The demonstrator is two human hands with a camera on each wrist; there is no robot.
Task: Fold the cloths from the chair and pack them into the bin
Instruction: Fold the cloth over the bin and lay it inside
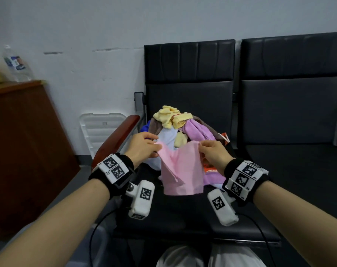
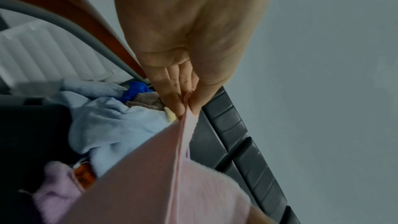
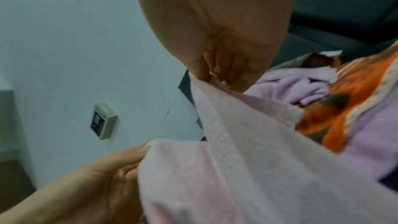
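A pink cloth (image 1: pixel 180 170) hangs between my two hands above the black chair seat (image 1: pixel 163 214). My left hand (image 1: pixel 144 145) pinches its upper left corner, thumb against fingers (image 2: pixel 187 101). My right hand (image 1: pixel 212 151) pinches the upper right corner (image 3: pixel 206 77). The cloth (image 2: pixel 150 176) sags in the middle. Behind it a pile of cloths (image 1: pixel 175 128) lies on the seat: yellow on top, lilac, light blue, brown, dark blue and an orange patterned one (image 3: pixel 344 105).
A white ribbed plastic bin lid or bin (image 1: pixel 100 130) leans on the wall left of the chair's red-brown armrest (image 1: pixel 115 139). A wooden cabinet (image 1: pixel 23 143) with a water bottle (image 1: pixel 15 64) stands at left. A second black chair (image 1: pixel 290 112) is at right.
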